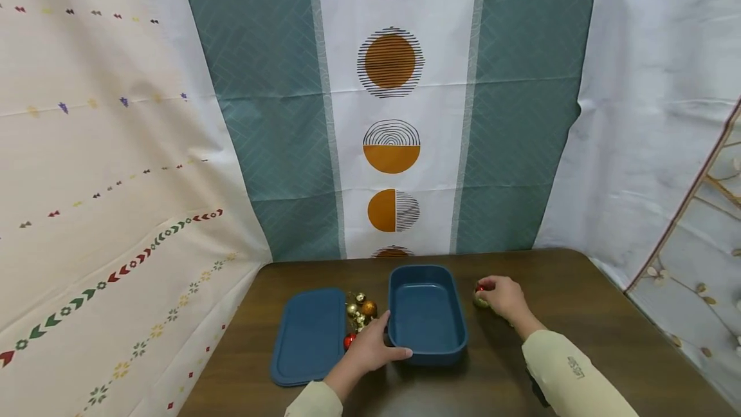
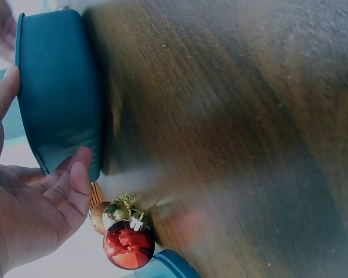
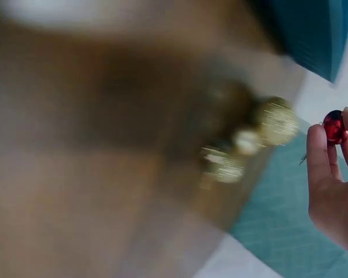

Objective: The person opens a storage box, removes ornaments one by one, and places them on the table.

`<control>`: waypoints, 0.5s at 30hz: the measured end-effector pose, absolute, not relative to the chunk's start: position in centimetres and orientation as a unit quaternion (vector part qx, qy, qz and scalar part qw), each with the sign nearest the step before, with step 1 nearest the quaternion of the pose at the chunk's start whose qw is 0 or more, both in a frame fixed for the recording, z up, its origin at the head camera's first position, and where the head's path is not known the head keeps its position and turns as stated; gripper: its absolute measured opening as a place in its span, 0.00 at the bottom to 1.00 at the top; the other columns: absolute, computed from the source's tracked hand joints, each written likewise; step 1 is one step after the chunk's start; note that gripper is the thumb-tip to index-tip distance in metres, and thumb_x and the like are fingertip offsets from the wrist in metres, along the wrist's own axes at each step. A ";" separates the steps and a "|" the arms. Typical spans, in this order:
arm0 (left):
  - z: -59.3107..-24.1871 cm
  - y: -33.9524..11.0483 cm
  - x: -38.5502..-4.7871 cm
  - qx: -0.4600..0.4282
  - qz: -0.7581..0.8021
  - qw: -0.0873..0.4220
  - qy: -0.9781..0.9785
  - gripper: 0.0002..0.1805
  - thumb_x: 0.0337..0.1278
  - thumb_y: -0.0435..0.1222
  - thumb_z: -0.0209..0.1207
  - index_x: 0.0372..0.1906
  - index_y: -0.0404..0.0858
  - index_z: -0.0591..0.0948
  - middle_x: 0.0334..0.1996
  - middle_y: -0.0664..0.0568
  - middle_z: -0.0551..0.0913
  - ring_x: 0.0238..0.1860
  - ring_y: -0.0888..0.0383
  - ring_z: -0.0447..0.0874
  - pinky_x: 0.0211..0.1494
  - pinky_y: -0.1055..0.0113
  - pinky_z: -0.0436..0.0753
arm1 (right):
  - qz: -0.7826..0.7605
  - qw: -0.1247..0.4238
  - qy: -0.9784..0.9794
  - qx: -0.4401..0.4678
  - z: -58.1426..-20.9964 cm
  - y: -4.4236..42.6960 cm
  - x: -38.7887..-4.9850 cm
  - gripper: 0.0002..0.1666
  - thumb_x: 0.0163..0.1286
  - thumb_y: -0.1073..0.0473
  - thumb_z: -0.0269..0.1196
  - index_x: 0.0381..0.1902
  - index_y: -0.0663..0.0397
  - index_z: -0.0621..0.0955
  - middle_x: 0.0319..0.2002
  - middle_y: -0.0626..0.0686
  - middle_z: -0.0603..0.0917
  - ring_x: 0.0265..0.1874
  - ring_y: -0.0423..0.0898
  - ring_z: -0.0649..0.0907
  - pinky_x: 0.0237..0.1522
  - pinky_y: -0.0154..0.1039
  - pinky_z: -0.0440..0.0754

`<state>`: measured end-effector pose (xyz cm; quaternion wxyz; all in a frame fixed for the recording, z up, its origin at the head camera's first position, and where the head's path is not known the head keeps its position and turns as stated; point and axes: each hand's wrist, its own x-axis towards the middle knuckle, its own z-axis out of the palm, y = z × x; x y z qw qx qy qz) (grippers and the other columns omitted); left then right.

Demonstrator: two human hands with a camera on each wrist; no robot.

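Note:
A deep blue rectangular box stands uncovered on the table. My left hand rests at its near left corner, thumb stretched to the front rim and fingers loosely extended along the left side. To the right of the box, my right hand pinches a small red bauble between thumb and fingers. Gold baubles lie on the table below that hand, blurred in the right wrist view. Beside the left hand are a shiny red bauble and a cluster of gold ornaments.
A flat blue lid lies left of the ornaments on the dark wooden table. Patterned cloths hang behind and at both sides. A dark object shows partly under the right sleeve.

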<state>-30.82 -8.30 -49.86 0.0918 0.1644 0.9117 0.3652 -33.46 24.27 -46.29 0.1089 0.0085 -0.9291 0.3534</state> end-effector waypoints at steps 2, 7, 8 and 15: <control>-49.7 -8.5 -31.1 0.163 0.365 0.087 0.913 0.54 0.48 0.55 0.72 0.75 0.33 0.61 0.68 0.31 0.67 0.67 0.33 0.67 0.62 0.35 0.69 | 0.339 0.109 -0.935 0.003 -47.6 24.3 -33.0 0.13 0.61 0.64 0.69 0.42 0.68 0.85 0.38 0.61 0.87 0.40 0.61 0.84 0.45 0.59 0.79; -49.5 -8.7 -31.7 0.165 0.365 0.082 0.913 0.54 0.48 0.54 0.73 0.74 0.31 0.62 0.68 0.31 0.67 0.67 0.33 0.66 0.62 0.35 0.68 | 0.311 0.119 -0.943 -0.002 -49.8 24.6 -32.3 0.11 0.58 0.65 0.70 0.39 0.66 0.85 0.35 0.59 0.86 0.37 0.60 0.84 0.41 0.59 0.79; -49.5 -8.7 -31.8 0.164 0.365 0.084 0.913 0.54 0.48 0.54 0.73 0.74 0.31 0.61 0.68 0.31 0.66 0.67 0.33 0.65 0.63 0.35 0.68 | 0.305 0.119 -0.945 -0.003 -50.1 24.7 -32.2 0.11 0.58 0.65 0.70 0.38 0.65 0.85 0.34 0.58 0.86 0.37 0.60 0.84 0.41 0.59 0.78; -49.7 -8.3 -31.8 0.166 0.357 0.090 0.915 0.55 0.49 0.55 0.72 0.75 0.31 0.60 0.70 0.30 0.64 0.68 0.33 0.64 0.63 0.35 0.67 | 0.286 0.105 -0.952 -0.009 -51.4 25.3 -31.3 0.10 0.57 0.66 0.71 0.37 0.64 0.85 0.34 0.58 0.86 0.37 0.63 0.83 0.39 0.61 0.78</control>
